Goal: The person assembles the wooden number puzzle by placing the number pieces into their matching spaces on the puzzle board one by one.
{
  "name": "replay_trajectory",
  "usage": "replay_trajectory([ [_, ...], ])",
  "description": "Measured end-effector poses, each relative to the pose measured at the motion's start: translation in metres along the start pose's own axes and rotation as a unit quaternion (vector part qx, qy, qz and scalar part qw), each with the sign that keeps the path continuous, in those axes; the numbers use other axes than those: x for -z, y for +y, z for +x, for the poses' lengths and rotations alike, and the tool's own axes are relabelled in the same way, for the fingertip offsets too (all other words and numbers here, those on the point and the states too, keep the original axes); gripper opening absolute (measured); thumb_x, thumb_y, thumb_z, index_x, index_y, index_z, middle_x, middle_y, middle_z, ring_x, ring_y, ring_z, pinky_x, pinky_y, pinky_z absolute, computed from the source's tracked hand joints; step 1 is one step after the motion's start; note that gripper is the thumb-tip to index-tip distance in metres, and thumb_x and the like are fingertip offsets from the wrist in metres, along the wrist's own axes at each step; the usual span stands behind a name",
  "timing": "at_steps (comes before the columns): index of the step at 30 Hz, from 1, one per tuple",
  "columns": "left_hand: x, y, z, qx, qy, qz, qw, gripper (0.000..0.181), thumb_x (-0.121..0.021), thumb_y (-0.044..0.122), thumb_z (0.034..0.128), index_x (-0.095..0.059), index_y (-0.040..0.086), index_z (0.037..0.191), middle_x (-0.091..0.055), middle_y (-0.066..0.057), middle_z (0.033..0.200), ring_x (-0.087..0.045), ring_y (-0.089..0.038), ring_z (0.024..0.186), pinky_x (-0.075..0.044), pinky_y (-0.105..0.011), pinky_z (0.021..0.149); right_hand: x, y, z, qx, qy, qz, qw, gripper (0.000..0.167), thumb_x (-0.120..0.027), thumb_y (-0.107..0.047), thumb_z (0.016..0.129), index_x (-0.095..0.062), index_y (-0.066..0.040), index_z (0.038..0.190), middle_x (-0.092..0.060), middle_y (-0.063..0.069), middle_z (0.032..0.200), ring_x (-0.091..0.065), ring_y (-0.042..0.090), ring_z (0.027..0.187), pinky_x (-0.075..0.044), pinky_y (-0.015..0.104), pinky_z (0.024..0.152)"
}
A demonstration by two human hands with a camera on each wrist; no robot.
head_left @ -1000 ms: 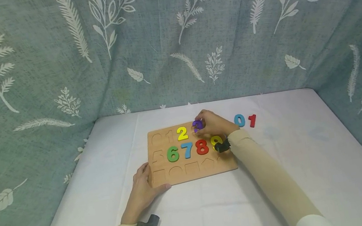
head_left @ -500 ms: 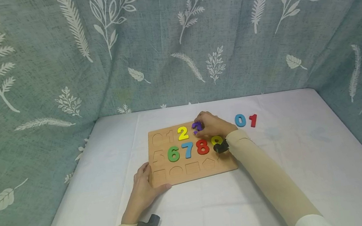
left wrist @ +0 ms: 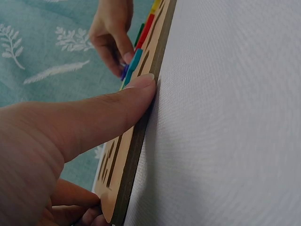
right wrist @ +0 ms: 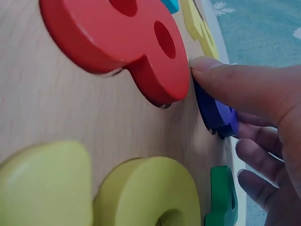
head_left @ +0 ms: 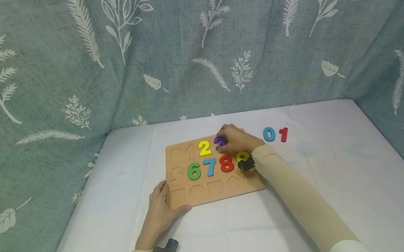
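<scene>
A wooden number puzzle board lies on the white table. My left hand grips its near left corner, the thumb along the front edge and the fingers at the left side. At the back row, my right hand pinches a purple number 3 between thumb and fingers, right of the yellow 2. The right wrist view shows the purple 3 against the board; whether it sits flush cannot be told. A green piece stands beside it, hidden by the hand in the head view.
Green 6, blue 7, red 8 and a partly covered yellow 9 fill the middle row. A blue 0 and red 1 lie on the table right of the board. A leaf-patterned curtain stands behind.
The right hand has shifted the purple 3 slightly left and toward me on the board. The left hand keeps its hold on the corner.
</scene>
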State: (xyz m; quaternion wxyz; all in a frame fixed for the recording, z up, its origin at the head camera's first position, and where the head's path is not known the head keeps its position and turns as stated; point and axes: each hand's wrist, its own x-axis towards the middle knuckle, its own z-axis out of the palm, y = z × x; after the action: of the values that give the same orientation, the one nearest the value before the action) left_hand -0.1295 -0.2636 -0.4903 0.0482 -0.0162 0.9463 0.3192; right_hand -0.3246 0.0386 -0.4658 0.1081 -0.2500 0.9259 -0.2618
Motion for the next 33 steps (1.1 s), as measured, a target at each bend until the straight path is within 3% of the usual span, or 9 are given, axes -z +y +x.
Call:
replay_trajectory([
  [33,0.0014,0.0008,-0.0018,-0.003,-0.002,-0.002,1.0000,0.121,-0.089,0.051,0.0765,-0.023,-0.005,0.161,-0.023,-0.022,0.168,-0.027,-0.042,0.152,-0.035,-0.061,0.122,-0.0001,-0.0008,-0.0026,-0.002,0.004,-0.014,0.9999,0.056,-0.082,-0.040,0.089,-0.068,-0.011,0.135,-0.060,0.009,0.138,-0.050,0.030,0.128,-0.045,0.051,0.113],
])
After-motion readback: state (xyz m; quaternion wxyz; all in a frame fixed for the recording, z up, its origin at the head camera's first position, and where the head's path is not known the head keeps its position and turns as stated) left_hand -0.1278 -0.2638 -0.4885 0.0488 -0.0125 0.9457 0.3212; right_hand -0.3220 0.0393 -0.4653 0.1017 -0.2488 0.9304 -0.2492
